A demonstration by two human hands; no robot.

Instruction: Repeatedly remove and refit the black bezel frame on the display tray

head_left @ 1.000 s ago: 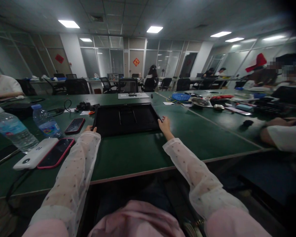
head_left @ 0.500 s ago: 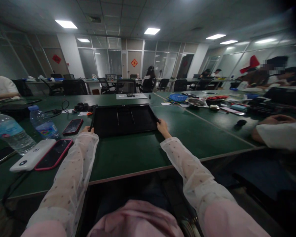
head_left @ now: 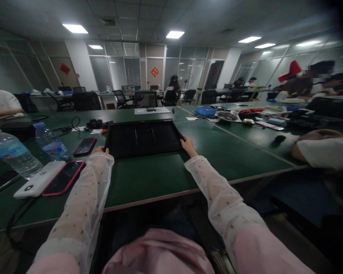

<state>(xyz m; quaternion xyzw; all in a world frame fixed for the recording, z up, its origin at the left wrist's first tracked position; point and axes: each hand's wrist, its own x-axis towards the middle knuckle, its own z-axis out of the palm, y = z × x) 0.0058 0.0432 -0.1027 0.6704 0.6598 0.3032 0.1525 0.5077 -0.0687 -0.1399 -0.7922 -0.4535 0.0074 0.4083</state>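
Observation:
A flat black tray-like panel lies on the green table straight ahead of me. My left hand grips its near left corner, mostly hidden behind my white dotted sleeve. My right hand holds the panel's right edge near the front corner, fingers curled on the rim. Both arms are stretched forward.
Left of the panel lie a red-cased phone, a second red phone beside a white power bank, and two water bottles. Cables and small parts sit behind. Another person's arm rests at right; a blue basket farther back.
The view has shifted slightly. My right hand has slid a little toward me along the panel's right edge; the panel sits a touch nearer. My left hand stays at its corner.

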